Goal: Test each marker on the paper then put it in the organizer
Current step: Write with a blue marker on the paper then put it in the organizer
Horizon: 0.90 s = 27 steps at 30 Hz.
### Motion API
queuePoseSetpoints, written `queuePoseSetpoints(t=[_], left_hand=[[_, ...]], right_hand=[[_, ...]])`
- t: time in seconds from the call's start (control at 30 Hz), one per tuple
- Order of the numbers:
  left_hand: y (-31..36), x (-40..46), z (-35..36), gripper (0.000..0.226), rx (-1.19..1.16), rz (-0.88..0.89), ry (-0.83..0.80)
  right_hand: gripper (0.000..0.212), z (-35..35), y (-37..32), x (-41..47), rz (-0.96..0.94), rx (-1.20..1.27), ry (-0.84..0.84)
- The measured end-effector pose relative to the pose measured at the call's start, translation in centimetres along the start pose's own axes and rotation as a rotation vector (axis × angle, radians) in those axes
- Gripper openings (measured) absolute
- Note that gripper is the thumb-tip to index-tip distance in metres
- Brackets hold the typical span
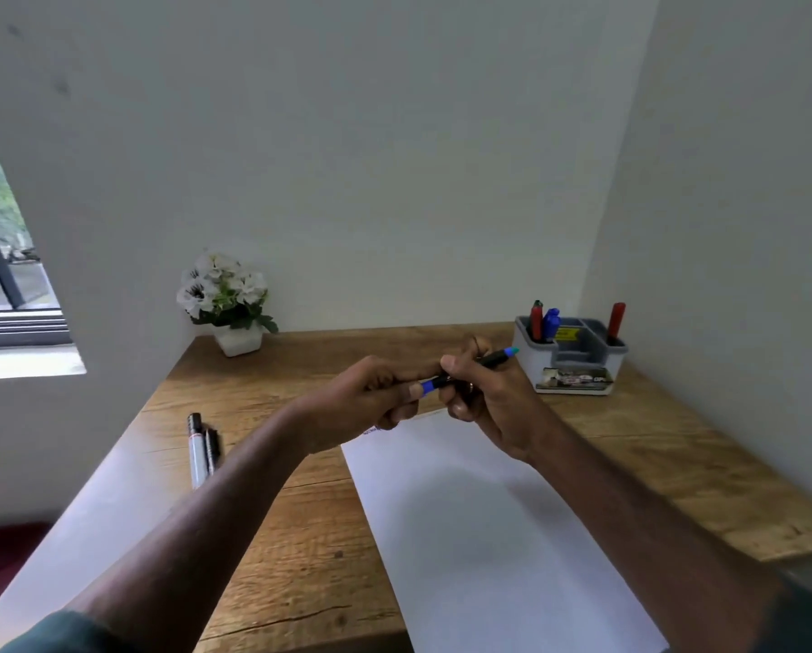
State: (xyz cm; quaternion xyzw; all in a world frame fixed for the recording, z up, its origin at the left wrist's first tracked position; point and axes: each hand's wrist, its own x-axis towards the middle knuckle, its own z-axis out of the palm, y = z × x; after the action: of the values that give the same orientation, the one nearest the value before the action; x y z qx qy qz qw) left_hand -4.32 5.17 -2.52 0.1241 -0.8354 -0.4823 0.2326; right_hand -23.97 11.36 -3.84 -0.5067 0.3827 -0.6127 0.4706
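Head view: both hands meet above the far end of the paper [489,525], which lies on the wooden worktop [300,549]. The left hand [371,398] has its grip clenched round the blue cap end of a marker [470,367], thumb and fingers curled about it. The right hand [484,398] grasps the marker's dark barrel, fingers wrapped round it, so that the light blue far end pokes out past the knuckles toward the organizer [571,358]. The marker is held in the air, tilted slightly upward to the right, clear of the paper.

The grey organizer stands on the worktop near the right wall, well apart from the hands. Two red markers [536,320] and a blue one [551,322] stand upright in its compartments: one red and the blue at the left, the other red at the right. On the worktop to the left, two more pens [201,447] lie side by side. A potted white flower [225,299] sits in the back corner.
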Motion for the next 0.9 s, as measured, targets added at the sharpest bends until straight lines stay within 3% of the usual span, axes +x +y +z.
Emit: queuePoseSetpoints(t=[0.2,0.33,0.47,0.53,0.77,0.83,0.9], left_hand=[[0.0,1.1,0.1,0.042,-0.184,-0.078,-0.136],[-0.6,1.5,0.1,0.043,-0.334,-0.097,-0.198],[-1.8,2.0,0.6,0.035,-0.172,-0.074,0.103],[-2.0,2.2,0.8,0.025,-0.133,-0.063,0.154],[-1.8,1.9,0.3,0.04,-0.154,-0.013,-0.097],[-2.1,1.8,0.1,0.032,-0.215,-0.043,-0.139],[-2.5,1.4,-0.8,0.037,-0.35,-0.108,-0.181]], right_hand=[[0.006,-1.4,0.1,0.2,0.008,-0.009,-0.08],[0.006,-1.9,-0.4,0.1,0.013,-0.013,-0.121],[0.021,-2.1,-0.7,0.6,-0.039,-0.099,-0.028],[0.027,-2.0,-0.5,0.8,-0.029,-0.107,0.013],[0.036,-2.5,0.5,0.4,0.052,-0.053,-0.038],[0.037,-2.8,0.4,0.4,0.059,-0.012,-0.039],[0.038,-3.8,-0.3,0.4,0.062,0.114,0.01]])
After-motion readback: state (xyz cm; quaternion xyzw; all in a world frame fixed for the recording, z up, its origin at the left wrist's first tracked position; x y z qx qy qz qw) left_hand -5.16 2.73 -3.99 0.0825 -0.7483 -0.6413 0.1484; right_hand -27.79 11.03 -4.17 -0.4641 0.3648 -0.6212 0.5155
